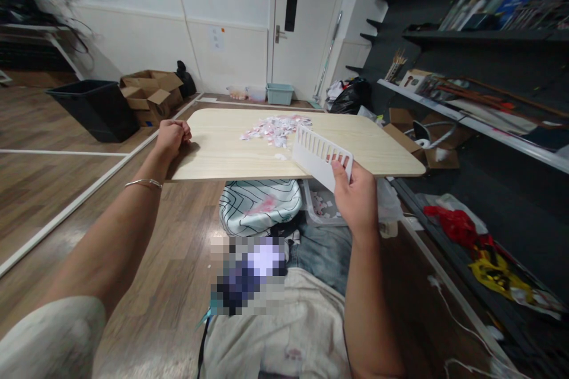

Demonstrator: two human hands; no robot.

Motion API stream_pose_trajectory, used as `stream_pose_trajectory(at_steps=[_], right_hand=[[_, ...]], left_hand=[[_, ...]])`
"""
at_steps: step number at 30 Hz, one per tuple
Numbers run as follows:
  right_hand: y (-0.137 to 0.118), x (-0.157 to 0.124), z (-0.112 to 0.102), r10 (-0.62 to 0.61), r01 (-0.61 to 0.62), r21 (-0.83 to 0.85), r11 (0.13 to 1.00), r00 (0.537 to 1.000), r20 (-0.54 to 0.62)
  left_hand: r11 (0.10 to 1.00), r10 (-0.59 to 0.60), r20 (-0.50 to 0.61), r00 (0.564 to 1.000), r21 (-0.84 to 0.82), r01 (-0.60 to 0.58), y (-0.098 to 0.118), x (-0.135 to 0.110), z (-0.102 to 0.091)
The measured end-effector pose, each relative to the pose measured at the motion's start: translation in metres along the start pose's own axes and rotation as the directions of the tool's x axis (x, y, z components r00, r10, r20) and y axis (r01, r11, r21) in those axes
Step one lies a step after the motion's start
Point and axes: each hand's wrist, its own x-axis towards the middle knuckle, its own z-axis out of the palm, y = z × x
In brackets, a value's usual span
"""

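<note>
Pinching slotted white panel (320,157), long axis up-left toward paper scraps (276,128), right hand (354,196).

Studio or storeroom: dark wall shelves (480,35) of art supplies, cardboard boxes (151,95), wood floor (53,177).

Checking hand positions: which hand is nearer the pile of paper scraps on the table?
Right. The right hand holds the white slotted panel just below-right of the paper scraps; the left hand grips the table's far left edge.

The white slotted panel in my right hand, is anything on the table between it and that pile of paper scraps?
Nothing visible. The white slotted panel, held in the right hand, rests at the table's near edge, and bare tabletop separates it from the paper scraps. Only one stray scrap lies there.
</note>
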Motion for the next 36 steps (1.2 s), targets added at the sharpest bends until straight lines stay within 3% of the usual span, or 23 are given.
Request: stream_pose_trajectory(at_steps=[8, 16, 22, 29, 36], right_hand=[[0.006, 0.001, 0.014, -0.002, 0.003, -0.028, 1.000, 0.999, 0.041], [0.001, -0.002, -0.001, 0.029, -0.040, -0.143, 0.989, 0.996, -0.081], [0.005, 0.000, 0.006, 0.014, -0.018, -0.060, 0.998, 0.997, -0.075], [0.021, 0.003, -0.010, 0.030, -0.049, -0.145, 0.988, 0.990, -0.135], [0.018, 0.002, -0.014, 0.010, -0.016, -0.066, 0.998, 0.996, -0.090]], left_hand=[[0.999, 0.020, 0.004, 1.000, -0.027, -0.020, -0.008, 0.011, -0.002], [0.998, 0.006, -0.019, 1.000, -0.062, -0.008, -0.006, 0.009, 0.000], [1.000, 0.010, 0.015, 1.000, 0.016, -0.010, -0.005, 0.008, -0.003], [1.000, -0.030, 0.012, 0.999, -0.007, 0.031, 0.001, 0.004, -0.001], [0.999, -0.026, -0.008, 1.000, -0.030, 0.026, 0.003, 0.002, -0.001]])
